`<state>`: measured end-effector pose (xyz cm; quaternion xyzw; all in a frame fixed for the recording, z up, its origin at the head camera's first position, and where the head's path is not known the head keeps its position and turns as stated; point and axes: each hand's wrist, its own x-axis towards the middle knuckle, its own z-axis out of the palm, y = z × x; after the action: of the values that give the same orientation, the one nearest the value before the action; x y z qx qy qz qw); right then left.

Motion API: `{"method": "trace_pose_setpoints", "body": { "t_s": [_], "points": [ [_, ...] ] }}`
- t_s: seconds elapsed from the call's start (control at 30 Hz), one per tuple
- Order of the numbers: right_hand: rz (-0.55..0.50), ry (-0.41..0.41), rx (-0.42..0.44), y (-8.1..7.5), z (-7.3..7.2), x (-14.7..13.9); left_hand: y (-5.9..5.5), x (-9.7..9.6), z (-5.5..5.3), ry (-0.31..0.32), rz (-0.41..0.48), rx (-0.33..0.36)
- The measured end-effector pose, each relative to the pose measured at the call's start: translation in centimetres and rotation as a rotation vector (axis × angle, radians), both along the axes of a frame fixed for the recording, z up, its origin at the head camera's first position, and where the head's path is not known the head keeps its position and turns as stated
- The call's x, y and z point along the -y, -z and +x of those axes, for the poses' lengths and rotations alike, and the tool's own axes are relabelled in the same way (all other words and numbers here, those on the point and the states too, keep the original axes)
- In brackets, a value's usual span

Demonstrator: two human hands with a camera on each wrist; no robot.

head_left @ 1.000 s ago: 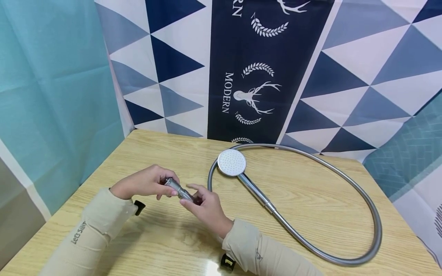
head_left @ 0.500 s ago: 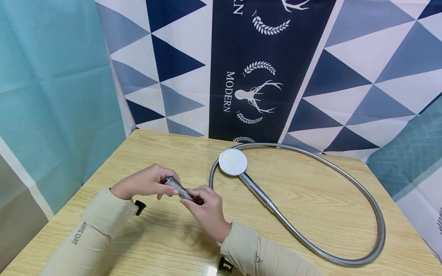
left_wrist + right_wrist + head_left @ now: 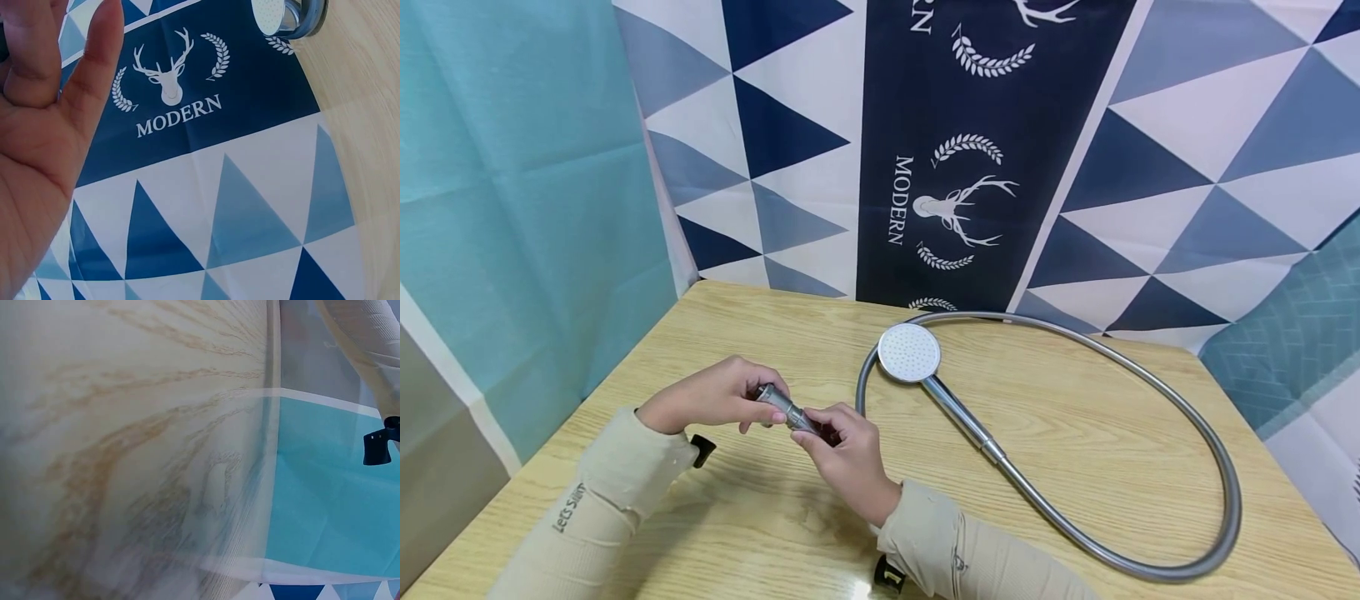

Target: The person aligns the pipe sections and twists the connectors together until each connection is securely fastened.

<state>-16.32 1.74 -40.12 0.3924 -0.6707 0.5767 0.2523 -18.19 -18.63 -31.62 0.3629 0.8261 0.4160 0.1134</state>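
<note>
My left hand (image 3: 722, 396) grips a short grey metal fitting (image 3: 777, 399) between thumb and fingers. At its lower right end, a tapered metal piece (image 3: 803, 421) is pinched by my right hand (image 3: 853, 458). The two pieces meet end to end, held over the table. A grey shower hose (image 3: 1232, 500) loops across the table and passes out of sight behind my right hand. Its other end joins the handle of a round shower head (image 3: 910, 352), lying face up. Part of my left hand (image 3: 37, 125) shows in the left wrist view, without the fitting.
The wooden table (image 3: 760, 325) has a patterned cloth (image 3: 805, 167) behind it and a teal cloth (image 3: 550, 208) at left. Black wrist mounts, one the left mount (image 3: 703, 451), hang below both sleeves. The right wrist view mostly shows tabletop.
The right hand's raised index finger has come down onto the metal piece, and the fingers now pinch it. The left hand stays on the fitting. The camera view has shifted slightly.
</note>
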Motion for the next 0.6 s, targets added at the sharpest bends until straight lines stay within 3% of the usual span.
{"method": "trace_pose_setpoints", "body": {
  "t_s": [0.6],
  "points": [
    [0.055, 0.014, -0.036, 0.01, -0.23, 0.18, 0.2, 0.28, -0.13, -0.001, 0.019, 0.007]
  ]
}}
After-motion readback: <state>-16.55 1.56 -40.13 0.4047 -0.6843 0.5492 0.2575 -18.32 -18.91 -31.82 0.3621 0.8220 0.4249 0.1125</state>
